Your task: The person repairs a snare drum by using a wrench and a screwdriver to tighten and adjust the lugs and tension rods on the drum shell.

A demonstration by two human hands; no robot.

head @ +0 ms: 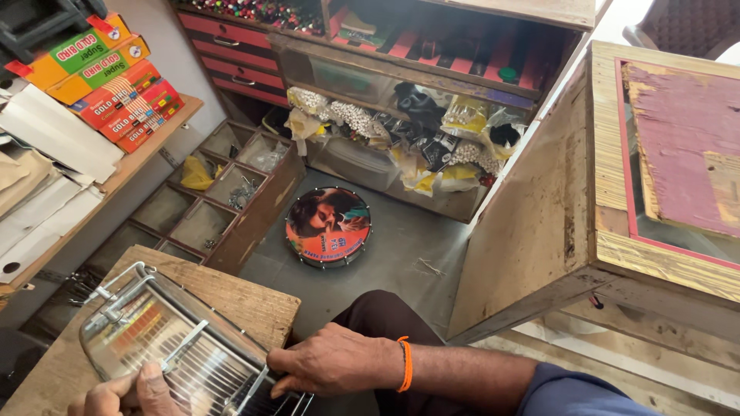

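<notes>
A stringed instrument with a shiny metal plate, coloured keys and steel strings [166, 343] lies on a low wooden bench [231, 296] at the bottom left. My right hand [331, 362], with an orange band on its wrist, rests on the instrument's near end, its fingers curled over the edge by the strings. My left hand [123, 394] shows only partly at the bottom edge, fingers lying on the strings and metal plate.
A round tin with a printed lid [329, 226] sits on the grey floor. A wooden compartment tray [223, 192] holds small parts. Behind stand shelves with plastic bags [401, 135], stacked coloured boxes [108, 77] at left and a wooden counter [617, 192] at right.
</notes>
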